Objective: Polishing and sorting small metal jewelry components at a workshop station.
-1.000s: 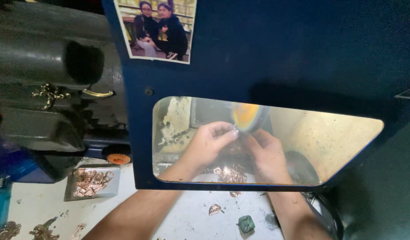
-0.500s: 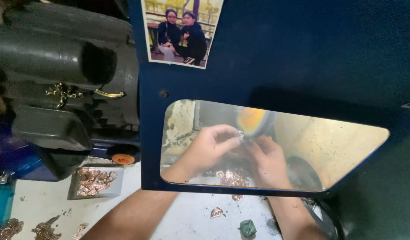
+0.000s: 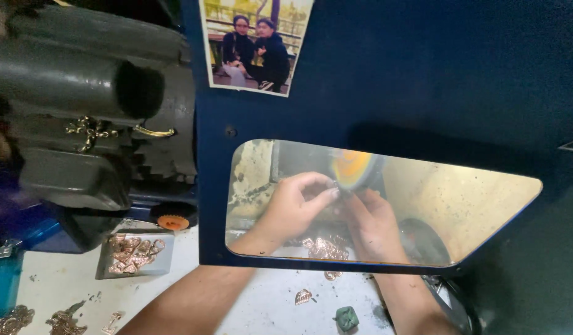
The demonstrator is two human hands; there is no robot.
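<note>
Through a clear window in a dark blue guard panel point(image 3: 373, 87) I see both my hands. My left hand point(image 3: 295, 208) and my right hand point(image 3: 373, 223) pinch one small metal piece point(image 3: 339, 186) between their fingertips. The piece is pressed against a spinning orange-yellow polishing wheel point(image 3: 351, 166) just above the hands. Under the hands lies a small heap of copper-coloured metal pieces point(image 3: 323, 248). My forearms come out from under the panel's lower edge.
A grey motor housing point(image 3: 81, 105) fills the left, with an orange knob point(image 3: 173, 221) below it. A shallow tray point(image 3: 106, 271) holds several copper pieces. Loose pieces, one of them point(image 3: 304, 296), and a green block point(image 3: 346, 317) lie on the white bench. A photo point(image 3: 252, 43) is stuck on the panel.
The view has shifted so the panel and window sit further right and lower in the frame. My hands stay at the wheel, their fingertips drawn closer together on the piece.
</note>
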